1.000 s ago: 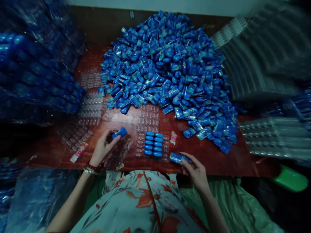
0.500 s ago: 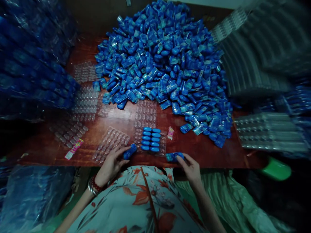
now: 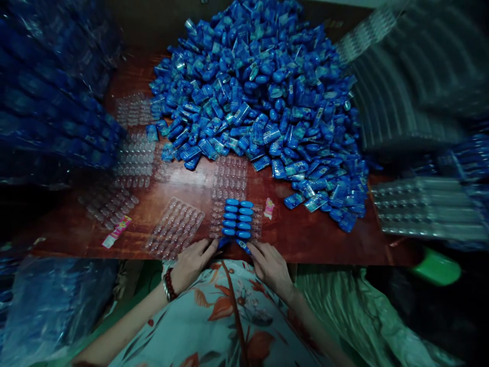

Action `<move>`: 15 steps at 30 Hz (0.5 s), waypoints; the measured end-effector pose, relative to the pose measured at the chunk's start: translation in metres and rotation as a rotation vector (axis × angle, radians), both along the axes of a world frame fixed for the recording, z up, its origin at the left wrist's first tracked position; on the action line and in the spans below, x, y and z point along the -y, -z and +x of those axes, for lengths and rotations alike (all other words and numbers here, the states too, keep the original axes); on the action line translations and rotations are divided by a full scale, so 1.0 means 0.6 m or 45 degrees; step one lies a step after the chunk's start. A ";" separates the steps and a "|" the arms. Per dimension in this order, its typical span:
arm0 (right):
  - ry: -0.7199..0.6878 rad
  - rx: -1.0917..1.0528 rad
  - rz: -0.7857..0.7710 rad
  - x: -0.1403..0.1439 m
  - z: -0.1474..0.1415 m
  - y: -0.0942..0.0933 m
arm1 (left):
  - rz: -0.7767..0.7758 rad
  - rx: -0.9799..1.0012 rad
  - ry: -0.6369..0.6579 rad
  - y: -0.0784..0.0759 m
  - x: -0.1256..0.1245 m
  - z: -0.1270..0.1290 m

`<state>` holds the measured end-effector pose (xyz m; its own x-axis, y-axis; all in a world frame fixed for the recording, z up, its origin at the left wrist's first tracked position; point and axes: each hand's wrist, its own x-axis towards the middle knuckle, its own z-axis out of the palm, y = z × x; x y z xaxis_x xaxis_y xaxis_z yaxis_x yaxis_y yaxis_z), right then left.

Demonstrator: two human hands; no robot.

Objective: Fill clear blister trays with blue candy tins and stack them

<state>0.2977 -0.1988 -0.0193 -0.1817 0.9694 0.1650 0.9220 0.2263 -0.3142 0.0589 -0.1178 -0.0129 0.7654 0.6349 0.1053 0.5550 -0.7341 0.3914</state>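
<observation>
At the table's front edge my left hand (image 3: pixel 195 257) is closed on a small blue wrapped piece (image 3: pixel 226 241), mostly covered by the fingers. My right hand (image 3: pixel 270 262) pinches a second blue wrapped piece (image 3: pixel 243 246) close beside it. Just beyond both hands lies a clear plastic blister tray (image 3: pixel 256 219) with two columns of smooth blue oval pieces (image 3: pixel 237 218) in its middle. Farther back, a huge heap of blue wrapped pieces (image 3: pixel 252 86) covers the table.
More clear blister trays (image 3: pixel 176 227) lie to the left and behind. Pink labels (image 3: pixel 269 208) sit on the table (image 3: pixel 321 242). Tall stacks of filled blue packs (image 3: pixel 49 102) stand at left, stacked clear trays (image 3: pixel 401 107) at right. A green object (image 3: pixel 439 267) juts out below the right edge.
Both hands have moved inward, toward each other, carrying their blue wrapped pieces to the near edge of the tray with the blue ovals. The view has shifted very slightly.
</observation>
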 end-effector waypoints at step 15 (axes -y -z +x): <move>-0.269 0.484 -0.224 -0.072 -0.042 -0.064 | 0.211 -0.503 0.463 -0.025 -0.026 0.097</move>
